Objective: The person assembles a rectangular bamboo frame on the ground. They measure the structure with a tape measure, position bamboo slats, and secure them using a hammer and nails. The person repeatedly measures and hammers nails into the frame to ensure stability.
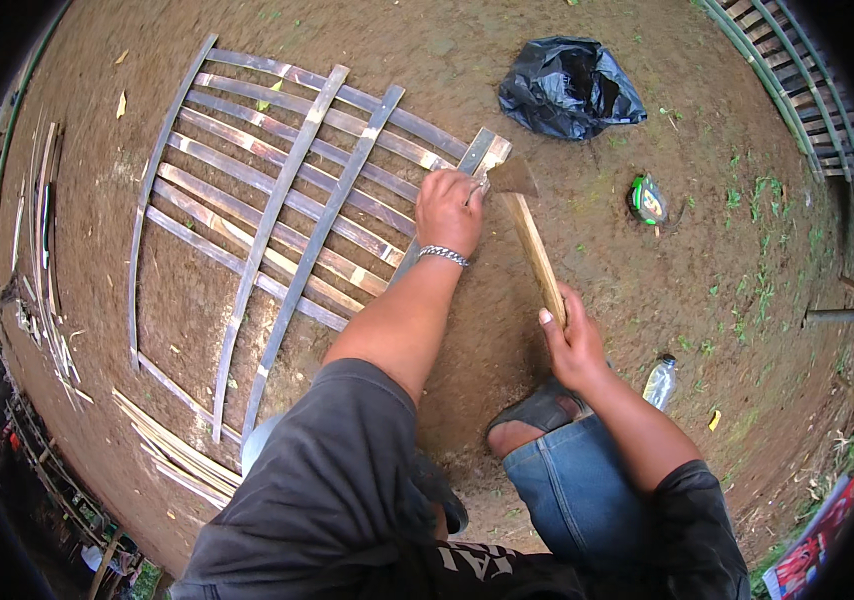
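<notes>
A lattice of flat bamboo slats (297, 192) lies on the ground, its long strips crossed by several upright ones. My left hand (450, 212), with a chain bracelet at the wrist, is closed at the lattice's right-end crosspiece (475, 152). Whatever its fingers pinch is hidden. My right hand (575, 338) grips the wooden handle of a hatchet (535, 245). The hatchet's dark metal head is beside the left fingers, close to the slat ends; whether it touches them I cannot tell.
Beyond the lattice lies a black plastic bag (569, 88). To the right are a green-and-black tape measure (647, 200) and a clear plastic bottle (660, 383). Loose bamboo strips (175, 450) lie at lower left, thinner ones (44, 230) farther left. A slatted bamboo structure (797, 75) stands at upper right.
</notes>
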The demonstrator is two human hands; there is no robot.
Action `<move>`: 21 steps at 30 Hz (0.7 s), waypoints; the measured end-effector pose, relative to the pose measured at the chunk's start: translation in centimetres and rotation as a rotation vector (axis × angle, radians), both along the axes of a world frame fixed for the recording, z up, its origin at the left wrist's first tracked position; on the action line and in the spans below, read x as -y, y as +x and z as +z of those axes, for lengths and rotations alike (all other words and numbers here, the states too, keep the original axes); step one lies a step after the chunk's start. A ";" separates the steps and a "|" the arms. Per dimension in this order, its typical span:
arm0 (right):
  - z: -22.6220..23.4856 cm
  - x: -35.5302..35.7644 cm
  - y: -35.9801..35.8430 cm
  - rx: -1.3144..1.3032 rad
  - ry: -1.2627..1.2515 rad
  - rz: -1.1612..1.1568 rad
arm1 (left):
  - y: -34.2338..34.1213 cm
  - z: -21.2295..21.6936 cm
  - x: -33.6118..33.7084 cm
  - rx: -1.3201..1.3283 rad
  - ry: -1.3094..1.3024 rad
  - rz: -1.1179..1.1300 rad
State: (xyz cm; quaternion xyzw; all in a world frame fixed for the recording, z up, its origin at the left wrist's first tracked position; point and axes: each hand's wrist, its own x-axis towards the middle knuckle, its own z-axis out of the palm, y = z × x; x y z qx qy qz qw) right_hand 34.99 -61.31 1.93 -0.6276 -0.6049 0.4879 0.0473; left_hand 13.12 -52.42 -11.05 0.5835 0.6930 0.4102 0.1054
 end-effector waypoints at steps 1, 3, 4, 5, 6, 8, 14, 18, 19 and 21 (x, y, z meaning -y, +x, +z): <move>-0.5 0.2 -0.1 -0.020 -0.001 -0.033 | 0.0 0.0 0.0 -0.004 -0.003 0.001; -2.2 1.0 -0.2 -0.059 -0.004 -0.100 | 0.0 0.0 0.1 -0.012 -0.010 0.002; -2.6 1.1 -0.4 -0.048 -0.035 -0.126 | -0.1 0.0 0.1 -0.016 -0.015 0.009; -2.9 1.1 -0.6 -0.037 -0.066 -0.153 | -0.1 0.0 0.2 -0.019 -0.019 0.016; -3.3 1.2 -0.7 -0.026 -0.097 -0.179 | -0.2 0.0 0.4 -0.023 -0.024 0.023; -4.8 2.0 -0.6 -0.037 -0.009 -0.183 | -0.3 0.1 0.2 0.002 -0.010 0.015; -5.0 2.4 -1.2 0.019 0.166 -0.083 | -0.1 0.2 0.2 -0.020 0.008 0.006; -4.7 2.1 -1.9 0.029 0.265 -0.023 | -0.1 0.2 0.2 -0.022 -0.018 0.008; -4.7 1.9 -2.1 0.045 0.243 -0.018 | -0.1 0.2 0.1 -0.031 -0.020 0.010; -4.6 1.4 -2.3 0.078 0.201 -0.005 | -0.2 0.2 0.2 -0.049 -0.022 0.016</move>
